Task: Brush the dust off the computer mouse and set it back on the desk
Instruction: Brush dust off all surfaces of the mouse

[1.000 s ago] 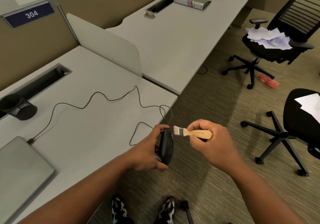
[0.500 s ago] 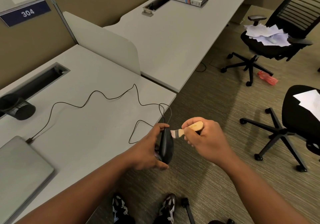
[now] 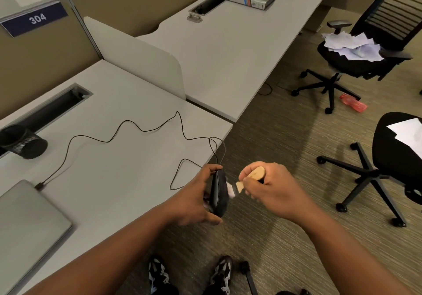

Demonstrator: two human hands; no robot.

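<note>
**Brush tilted down onto the mouse**

Since the earlier frame, the brush point(image 3: 245, 181) has been swung so that its wooden handle is raised and its pale bristles are angled down and to the left, against the right face of the mouse point(image 3: 218, 193). The bristles are blurred.

The black mouse is gripped on edge by the left hand point(image 3: 196, 200), thumb at the near end and fingers curled over the far end. It is held off the tabletop point(image 3: 109, 173), just beyond the near right corner and above the carpeted floor point(image 3: 285, 139). The brush handle is clasped in the closed right hand point(image 3: 271, 189), just right of the mouse.

A thin black cable point(image 3: 127, 130) is trailed from the mouse in loose curves across the tabletop to a closed grey laptop point(image 3: 25, 224) at the near left. A black mesh cup point(image 3: 24, 144) is laid on its side at the far left. Two black office chairs are seen at the right: the far chair point(image 3: 356, 66) is heaped with papers, and the near chair point(image 3: 392, 153) is topped with a white sheet.
</note>
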